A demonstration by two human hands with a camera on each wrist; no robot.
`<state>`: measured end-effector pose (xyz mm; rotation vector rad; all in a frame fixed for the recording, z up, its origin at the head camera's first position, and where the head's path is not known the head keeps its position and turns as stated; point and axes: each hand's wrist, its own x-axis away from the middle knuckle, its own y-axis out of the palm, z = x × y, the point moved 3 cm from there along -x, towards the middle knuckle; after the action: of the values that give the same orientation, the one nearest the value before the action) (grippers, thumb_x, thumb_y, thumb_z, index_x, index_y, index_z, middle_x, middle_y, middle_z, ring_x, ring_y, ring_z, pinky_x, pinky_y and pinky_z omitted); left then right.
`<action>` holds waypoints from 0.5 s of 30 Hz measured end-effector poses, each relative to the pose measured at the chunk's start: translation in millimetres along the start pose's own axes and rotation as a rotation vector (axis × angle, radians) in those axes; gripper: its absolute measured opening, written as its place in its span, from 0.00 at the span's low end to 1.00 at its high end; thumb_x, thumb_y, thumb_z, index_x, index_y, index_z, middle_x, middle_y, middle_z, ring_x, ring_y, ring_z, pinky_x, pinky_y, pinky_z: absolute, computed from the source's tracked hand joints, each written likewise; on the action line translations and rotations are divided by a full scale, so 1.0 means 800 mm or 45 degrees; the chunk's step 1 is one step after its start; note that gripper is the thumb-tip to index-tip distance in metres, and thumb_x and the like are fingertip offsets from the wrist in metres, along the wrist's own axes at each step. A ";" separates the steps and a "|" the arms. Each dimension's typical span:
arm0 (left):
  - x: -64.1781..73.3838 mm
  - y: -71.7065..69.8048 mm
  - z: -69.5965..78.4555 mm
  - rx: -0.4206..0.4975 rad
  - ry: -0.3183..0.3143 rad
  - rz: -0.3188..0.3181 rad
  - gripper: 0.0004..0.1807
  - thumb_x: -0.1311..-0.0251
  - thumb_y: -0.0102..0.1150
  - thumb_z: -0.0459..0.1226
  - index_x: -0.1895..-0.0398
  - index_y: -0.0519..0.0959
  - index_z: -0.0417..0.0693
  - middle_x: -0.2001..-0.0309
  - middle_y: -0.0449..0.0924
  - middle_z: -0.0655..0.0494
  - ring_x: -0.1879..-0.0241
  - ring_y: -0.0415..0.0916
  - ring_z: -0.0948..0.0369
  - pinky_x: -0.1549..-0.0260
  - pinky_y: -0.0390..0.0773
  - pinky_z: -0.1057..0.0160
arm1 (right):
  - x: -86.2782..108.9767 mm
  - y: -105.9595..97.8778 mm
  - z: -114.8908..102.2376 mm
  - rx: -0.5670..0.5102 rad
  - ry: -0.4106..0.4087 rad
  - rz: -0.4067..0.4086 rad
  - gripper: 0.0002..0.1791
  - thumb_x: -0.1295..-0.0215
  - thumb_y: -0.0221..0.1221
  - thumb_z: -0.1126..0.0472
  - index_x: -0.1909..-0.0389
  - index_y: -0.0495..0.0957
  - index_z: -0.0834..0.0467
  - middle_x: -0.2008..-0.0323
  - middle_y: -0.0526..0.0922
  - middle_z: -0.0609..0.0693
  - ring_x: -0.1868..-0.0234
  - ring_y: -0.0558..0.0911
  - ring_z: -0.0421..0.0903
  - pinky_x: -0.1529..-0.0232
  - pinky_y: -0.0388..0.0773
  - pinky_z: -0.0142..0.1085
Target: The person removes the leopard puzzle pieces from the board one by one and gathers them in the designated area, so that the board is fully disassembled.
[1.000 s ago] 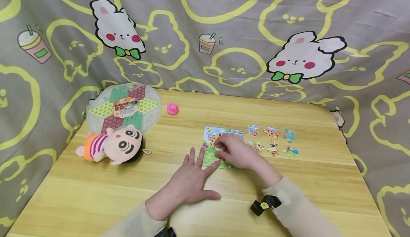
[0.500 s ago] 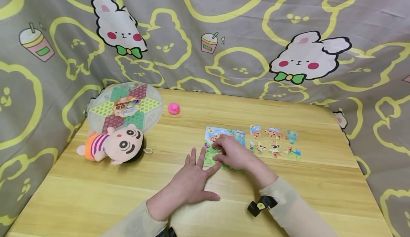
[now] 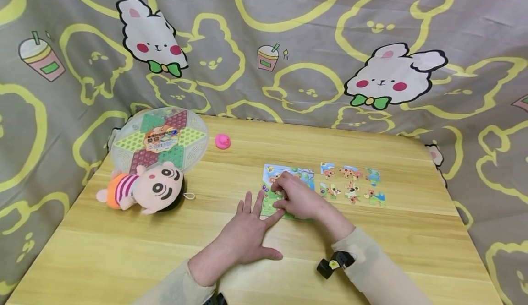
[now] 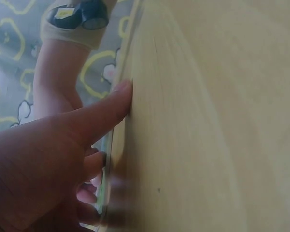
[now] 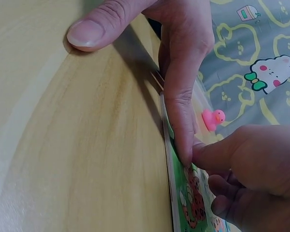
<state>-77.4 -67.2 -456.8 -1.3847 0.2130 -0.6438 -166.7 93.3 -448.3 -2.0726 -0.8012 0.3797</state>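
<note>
A jigsaw puzzle board with a cartoon animal picture lies flat at the middle of the table. My left hand lies on the table with its fingers spread, and its index finger touches the board's near edge. Over the board, my right hand has its fingers bent down onto the picture. Its thumb is against the left index fingertip. Whether a piece is between the right fingers is hidden. Several loose puzzle pieces lie in two rows right of the board.
A pink rubber duck sits beyond the board to the left. Farther left stands a round Chinese checkers board, with a plush doll before it. A patterned curtain encloses the wooden table behind and at the sides.
The right hand shifts slightly left over the puzzle board, its forearm moving the same way. The left hand and the loose pieces stay in place.
</note>
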 end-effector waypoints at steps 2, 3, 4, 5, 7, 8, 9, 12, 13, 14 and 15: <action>0.000 0.001 0.000 0.002 -0.001 -0.001 0.56 0.46 0.58 0.79 0.15 0.58 0.71 0.20 0.44 0.24 0.26 0.47 0.21 0.28 0.62 0.31 | 0.001 0.000 0.001 -0.033 0.004 0.001 0.18 0.36 0.75 0.62 0.49 0.81 0.62 0.57 0.77 0.49 0.59 0.74 0.45 0.56 0.78 0.41; 0.000 0.001 0.000 0.003 0.000 -0.002 0.56 0.46 0.58 0.79 0.15 0.58 0.72 0.20 0.44 0.24 0.26 0.47 0.21 0.29 0.62 0.31 | 0.001 0.000 0.002 -0.055 0.008 0.001 0.18 0.36 0.75 0.62 0.49 0.80 0.61 0.57 0.77 0.49 0.59 0.75 0.45 0.56 0.78 0.41; 0.000 0.001 0.000 0.003 0.001 -0.003 0.56 0.46 0.57 0.79 0.15 0.57 0.72 0.20 0.44 0.24 0.26 0.47 0.21 0.29 0.62 0.31 | 0.001 -0.001 0.003 -0.085 0.012 0.003 0.18 0.36 0.75 0.62 0.49 0.80 0.61 0.58 0.78 0.49 0.59 0.76 0.46 0.56 0.78 0.40; -0.001 0.001 0.001 0.004 0.001 -0.004 0.56 0.46 0.57 0.79 0.15 0.57 0.72 0.20 0.44 0.24 0.26 0.47 0.21 0.29 0.62 0.31 | 0.001 -0.001 0.004 -0.119 0.016 0.006 0.18 0.36 0.75 0.62 0.50 0.80 0.61 0.59 0.79 0.49 0.60 0.77 0.46 0.57 0.79 0.40; -0.001 0.001 0.001 0.009 0.000 -0.007 0.56 0.46 0.57 0.79 0.15 0.57 0.72 0.20 0.43 0.24 0.26 0.47 0.21 0.29 0.62 0.31 | 0.000 -0.002 0.005 -0.183 0.021 0.008 0.17 0.36 0.75 0.63 0.51 0.79 0.60 0.61 0.80 0.48 0.62 0.78 0.45 0.59 0.79 0.38; -0.001 0.001 0.001 0.013 0.001 -0.008 0.56 0.46 0.58 0.79 0.15 0.57 0.72 0.20 0.43 0.24 0.25 0.47 0.21 0.29 0.62 0.31 | 0.000 -0.002 0.006 -0.210 0.018 0.009 0.17 0.36 0.75 0.63 0.52 0.79 0.60 0.63 0.80 0.47 0.64 0.78 0.45 0.60 0.79 0.38; -0.001 0.001 0.000 0.018 0.000 -0.009 0.56 0.46 0.58 0.78 0.15 0.57 0.72 0.20 0.43 0.24 0.25 0.46 0.21 0.29 0.62 0.31 | 0.000 -0.003 0.006 -0.237 0.007 0.011 0.16 0.36 0.75 0.64 0.52 0.79 0.60 0.64 0.80 0.47 0.65 0.78 0.44 0.62 0.80 0.37; -0.001 0.001 0.000 0.031 -0.004 -0.011 0.57 0.47 0.58 0.78 0.15 0.56 0.72 0.20 0.42 0.24 0.25 0.46 0.20 0.29 0.62 0.30 | 0.000 -0.003 0.006 -0.283 -0.014 0.010 0.13 0.33 0.72 0.66 0.53 0.79 0.61 0.67 0.80 0.45 0.68 0.79 0.41 0.63 0.80 0.35; -0.001 0.001 0.000 0.036 -0.005 -0.011 0.57 0.47 0.59 0.78 0.15 0.56 0.72 0.20 0.42 0.24 0.25 0.45 0.20 0.29 0.62 0.30 | 0.000 -0.003 0.006 -0.293 -0.021 0.009 0.13 0.33 0.72 0.66 0.53 0.79 0.61 0.67 0.80 0.44 0.67 0.79 0.41 0.63 0.80 0.35; -0.001 0.001 0.000 0.038 -0.005 -0.011 0.57 0.47 0.59 0.78 0.15 0.56 0.73 0.20 0.42 0.24 0.25 0.45 0.20 0.29 0.62 0.30 | 0.000 -0.003 0.006 -0.299 -0.026 0.009 0.12 0.32 0.71 0.67 0.53 0.79 0.62 0.67 0.80 0.44 0.67 0.79 0.41 0.63 0.80 0.35; -0.001 0.001 -0.001 0.039 -0.006 -0.011 0.57 0.47 0.59 0.78 0.15 0.56 0.73 0.20 0.41 0.24 0.25 0.45 0.20 0.29 0.62 0.29 | 0.000 -0.003 0.006 -0.305 -0.031 0.008 0.11 0.31 0.70 0.67 0.52 0.80 0.62 0.67 0.80 0.44 0.67 0.79 0.41 0.63 0.81 0.35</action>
<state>-78.1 -67.2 -458.1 -1.3582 0.1928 -0.6481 -170.4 97.7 -449.2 -2.2964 -0.8908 0.3257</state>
